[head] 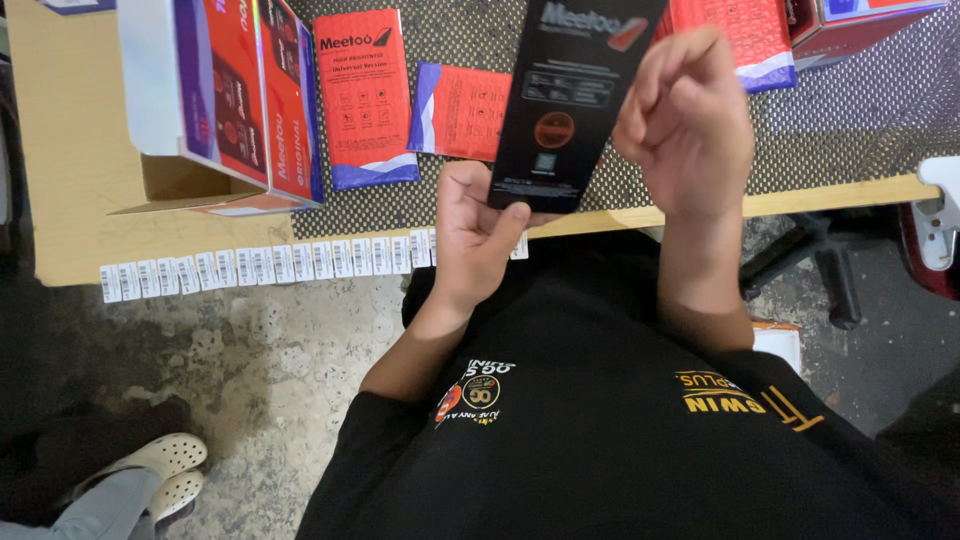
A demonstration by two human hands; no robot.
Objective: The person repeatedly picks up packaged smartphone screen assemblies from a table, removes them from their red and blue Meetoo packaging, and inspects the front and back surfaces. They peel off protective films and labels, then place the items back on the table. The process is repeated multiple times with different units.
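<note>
A long black flat package [560, 95] is held upright in front of me over the table edge. My left hand [475, 235] grips its lower end, thumb on the front face. My right hand [685, 125] holds its right side near the top, fingers curled around the edge. Beyond the package, flat red packets [362, 95] lie on the dark mesh mat [860, 110].
An open red and purple cardboard box [235, 100] stands at the left on the wooden table [70, 170]. A strip of small white barcode labels [260, 265] hangs along the table's front edge. Another person's foot in a white clog [165, 465] is at the lower left. A chair base [815, 260] is at the right.
</note>
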